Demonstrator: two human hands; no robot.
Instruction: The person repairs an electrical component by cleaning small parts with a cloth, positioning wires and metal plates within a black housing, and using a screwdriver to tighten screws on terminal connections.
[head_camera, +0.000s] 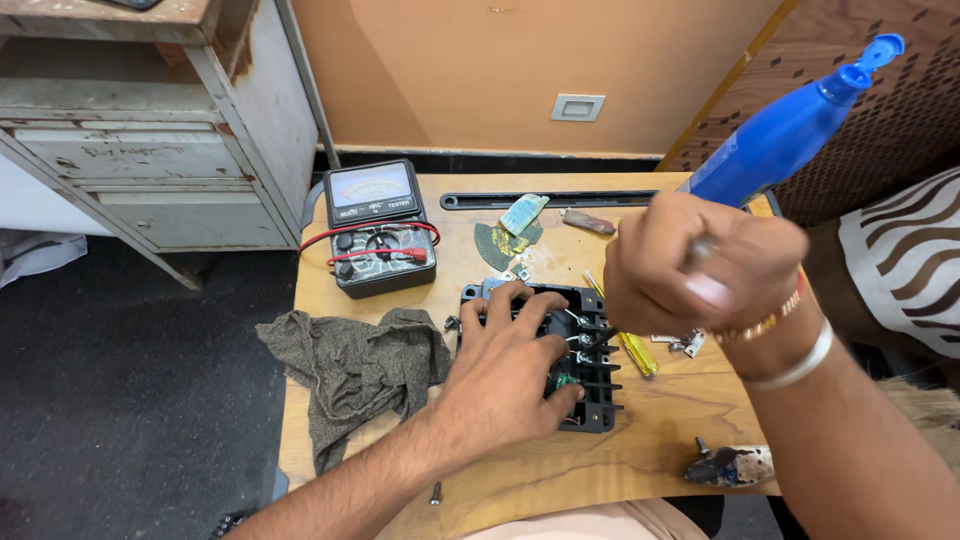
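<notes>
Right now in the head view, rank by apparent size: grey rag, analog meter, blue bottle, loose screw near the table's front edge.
1. grey rag
2. blue bottle and analog meter look alike; unsure
3. loose screw

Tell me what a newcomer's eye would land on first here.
Probably the two hands at the table's centre: the left hand pressed flat on a black frame-like part with screws and wires, the right hand raised above it, closed on a thin tool. Next, the blue bottle slanting at the upper right, the analog meter with red leads at the back, and the crumpled grey cloth at left.
</notes>
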